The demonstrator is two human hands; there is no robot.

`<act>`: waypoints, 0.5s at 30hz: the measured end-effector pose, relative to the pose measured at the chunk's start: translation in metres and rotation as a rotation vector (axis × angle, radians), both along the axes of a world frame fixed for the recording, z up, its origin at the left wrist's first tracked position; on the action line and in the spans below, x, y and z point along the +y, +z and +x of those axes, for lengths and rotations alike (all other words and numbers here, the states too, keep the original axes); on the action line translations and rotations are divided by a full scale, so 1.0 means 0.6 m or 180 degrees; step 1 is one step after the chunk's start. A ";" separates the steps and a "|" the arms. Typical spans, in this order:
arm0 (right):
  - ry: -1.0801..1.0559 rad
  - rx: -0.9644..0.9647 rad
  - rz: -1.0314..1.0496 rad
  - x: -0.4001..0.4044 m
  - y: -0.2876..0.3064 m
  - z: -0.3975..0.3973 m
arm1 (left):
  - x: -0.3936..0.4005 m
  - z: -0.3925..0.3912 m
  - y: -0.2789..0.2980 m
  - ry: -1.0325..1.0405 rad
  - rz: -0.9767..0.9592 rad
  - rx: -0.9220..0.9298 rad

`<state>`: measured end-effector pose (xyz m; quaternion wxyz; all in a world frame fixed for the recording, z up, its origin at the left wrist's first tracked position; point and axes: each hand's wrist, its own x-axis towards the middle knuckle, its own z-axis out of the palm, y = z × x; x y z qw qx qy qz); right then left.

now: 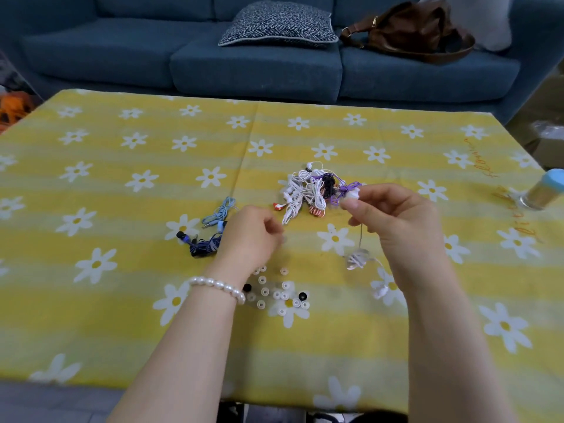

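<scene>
My right hand [396, 221] pinches a white earbud [351, 196] between thumb and fingers, and its thin cord hangs down to a white coiled bundle [358, 259] above the cloth. My left hand [250, 236], with a pearl bracelet on the wrist, hovers with fingers curled; a small clear ear tip [283, 239] seems to sit at its fingertips, blurred. A tangled pile of white, purple, black and red earphones [311, 190] lies just beyond both hands. Several loose white and black ear tips [283, 294] are scattered on the cloth below my left hand.
A light blue earphone [219, 213] and a dark blue earphone [201, 242] lie left of my left hand. The table wears a yellow daisy cloth [122, 300]. A jar with a blue lid [543, 190] stands at the right edge. Behind are a blue sofa [122, 50], a cushion [277, 24] and a brown bag [415, 32].
</scene>
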<state>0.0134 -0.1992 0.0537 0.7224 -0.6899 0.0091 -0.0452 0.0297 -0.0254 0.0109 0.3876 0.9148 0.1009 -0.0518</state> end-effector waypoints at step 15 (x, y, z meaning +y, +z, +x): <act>-0.0203 0.0205 0.0016 -0.003 0.000 -0.001 | -0.032 -0.010 -0.044 -0.0925 0.1282 0.0986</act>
